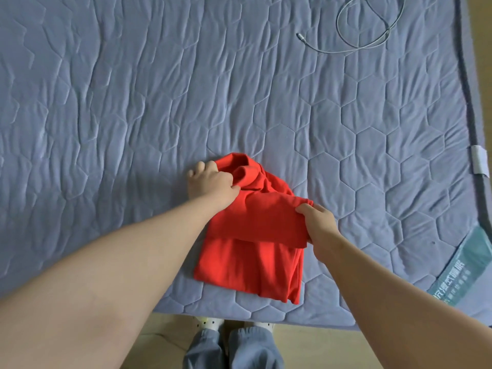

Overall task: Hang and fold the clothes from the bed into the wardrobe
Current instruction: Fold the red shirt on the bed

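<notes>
quilted blue-grey bed cover all over the view, wrinkled on the left, smoother on the right. far right on it, a thin grey cable, well apart from the work. close to the near edge, about the middle, a red garment, flat in its near part, with one flap turned across the middle and a bunched roll at the far end. left hand at the far left of the garment, fingers curled, pinching the bunched cloth, probably to pin that end down and to stop the pile from sliding. right hand at the right edge, gripping the end of the flap between thumb and fingers, likely to pull it tight for a clean fold. judged as mid-fold: not yet a neat packet, wardrobe out of view. below the bed edge, grey trousers and pale slippers.
</notes>
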Available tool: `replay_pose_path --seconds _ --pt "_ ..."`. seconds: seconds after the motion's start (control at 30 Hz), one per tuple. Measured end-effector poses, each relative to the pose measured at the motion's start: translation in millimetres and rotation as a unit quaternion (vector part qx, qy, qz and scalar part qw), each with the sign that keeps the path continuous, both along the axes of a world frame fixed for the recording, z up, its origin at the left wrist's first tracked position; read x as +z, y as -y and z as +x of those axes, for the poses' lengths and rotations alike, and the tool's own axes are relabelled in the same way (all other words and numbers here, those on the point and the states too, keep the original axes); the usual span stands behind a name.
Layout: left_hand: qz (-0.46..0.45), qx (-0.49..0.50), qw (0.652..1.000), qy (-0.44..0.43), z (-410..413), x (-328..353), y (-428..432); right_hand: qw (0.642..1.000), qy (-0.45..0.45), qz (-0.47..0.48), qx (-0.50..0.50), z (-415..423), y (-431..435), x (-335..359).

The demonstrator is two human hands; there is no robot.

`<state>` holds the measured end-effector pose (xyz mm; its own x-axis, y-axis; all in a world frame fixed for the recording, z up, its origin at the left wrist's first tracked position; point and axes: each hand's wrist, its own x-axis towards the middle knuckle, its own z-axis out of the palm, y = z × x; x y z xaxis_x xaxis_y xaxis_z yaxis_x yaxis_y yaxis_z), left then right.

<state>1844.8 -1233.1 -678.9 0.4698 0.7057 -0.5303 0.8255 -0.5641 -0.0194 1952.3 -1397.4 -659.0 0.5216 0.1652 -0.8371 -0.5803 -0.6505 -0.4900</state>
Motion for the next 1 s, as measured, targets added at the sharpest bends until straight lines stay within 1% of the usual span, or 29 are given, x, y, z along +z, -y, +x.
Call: replay_pose_path --seconds 0.07,0.1,0.2,0.3,0.37,0.47,0.5,0.53,0.57,0.6,0.63,0.67,0.7,0.73,0.77,0.8,0.87,0.9,0.93,1.0 --pt "0.026 0.016 0.999 0.041 10 -4 0 1.000 -0.010 0.005 0.003 4 1 -2" --pt "0.022 0.021 0.998 0.059 14 -4 -1 1.000 -0.015 0.005 0.005 6 1 -2" --pt "-0.008 -0.021 0.996 0.086 23 -3 -7 1.000 -0.029 0.008 0.006 6 3 -1" --pt "-0.022 0.023 0.985 0.170 34 -2 -16 0.999 -0.037 0.014 0.005 7 4 -1" --pt "-0.026 0.026 0.974 0.223 43 -2 -19 0.999 -0.039 0.020 0.000 10 4 -3" --pt "-0.116 0.037 0.959 0.255 43 -7 -13 0.998 -0.050 0.024 -0.021 14 2 -6" --pt "-0.130 0.050 0.955 0.263 37 -7 -9 0.997 -0.058 0.025 -0.034 15 1 -7" --pt "-0.113 0.059 0.953 0.275 28 -8 -4 0.996 -0.068 0.029 -0.050 15 0 -8" --pt "-0.071 0.070 0.955 0.279 18 -10 2 0.994 -0.081 0.032 -0.069 14 -2 -9" --pt "-0.024 0.097 0.957 0.272 6 -12 7 0.991 -0.095 0.038 -0.090 14 -3 -10" --pt "-0.002 0.158 0.953 0.257 -6 -12 10 0.986 -0.113 0.042 -0.111 13 -5 -9" --pt "-0.034 0.251 0.938 0.238 -16 -13 11 0.981 -0.132 0.045 -0.134 12 -7 -9" --pt "-0.116 0.357 0.901 0.220 -24 -13 12 0.975 -0.149 0.046 -0.156 12 -8 -7" --pt "-0.214 0.436 0.851 0.201 -32 -16 13 0.969 -0.165 0.049 -0.176 11 -11 -6" --pt "-0.294 0.467 0.815 0.175 -37 -15 15 0.964 -0.176 0.054 -0.192 11 -12 -4" --pt "-0.336 0.464 0.805 0.154 -43 -16 15 0.960 -0.182 0.063 -0.204 12 -15 -2" --pt "-0.340 0.445 0.815 0.152 -48 -15 11 0.955 -0.186 0.085 -0.215 12 -19 1" --pt "-0.347 0.442 0.811 0.161 -49 -15 8 0.954 -0.188 0.093 -0.215 12 -20 2" --pt "-0.366 0.449 0.798 0.167 -49 -14 5 0.953 -0.192 0.098 -0.214 12 -20 4" --pt "-0.421 0.479 0.754 0.157 -46 -6 1 0.953 -0.200 0.100 -0.203 13 -20 9"
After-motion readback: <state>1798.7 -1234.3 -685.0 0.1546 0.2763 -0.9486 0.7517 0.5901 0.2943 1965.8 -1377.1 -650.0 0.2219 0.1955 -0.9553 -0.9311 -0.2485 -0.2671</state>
